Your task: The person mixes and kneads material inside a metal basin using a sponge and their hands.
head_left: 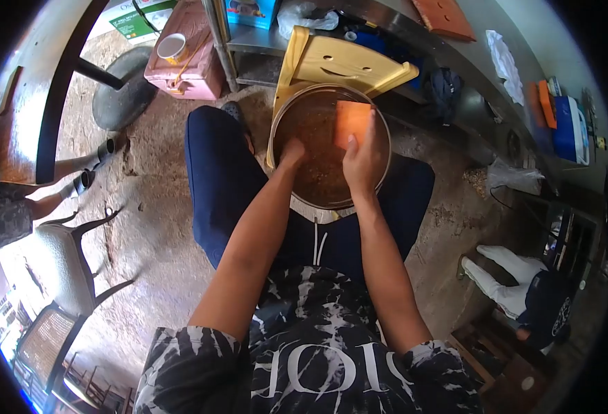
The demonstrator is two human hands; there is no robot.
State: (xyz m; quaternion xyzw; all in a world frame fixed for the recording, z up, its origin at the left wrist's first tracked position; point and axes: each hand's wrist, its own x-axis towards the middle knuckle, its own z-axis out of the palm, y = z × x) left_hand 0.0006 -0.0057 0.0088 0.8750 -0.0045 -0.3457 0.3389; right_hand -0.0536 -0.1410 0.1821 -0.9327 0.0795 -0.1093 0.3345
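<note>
A round metal pot (389, 160) stands between my knees, its inside brown with small lighter bits. My right hand (364, 160) grips an orange rectangular block (352, 121) over the right side of the pot, the thumb on its near face; I cannot tell if it is a sponge. My left hand (292, 152) reaches down inside the pot on the left, closest to the brown contents. Its fingers are mostly hidden, so I cannot see whether they hold anything.
A yellow chair (342, 58) with a smiling-face cutout stands behind the pot. At upper left, a white cup (172, 47) sits on a pink cooler (183, 76). Another person (525, 290) is at right, and a person's legs (76, 172) show at left.
</note>
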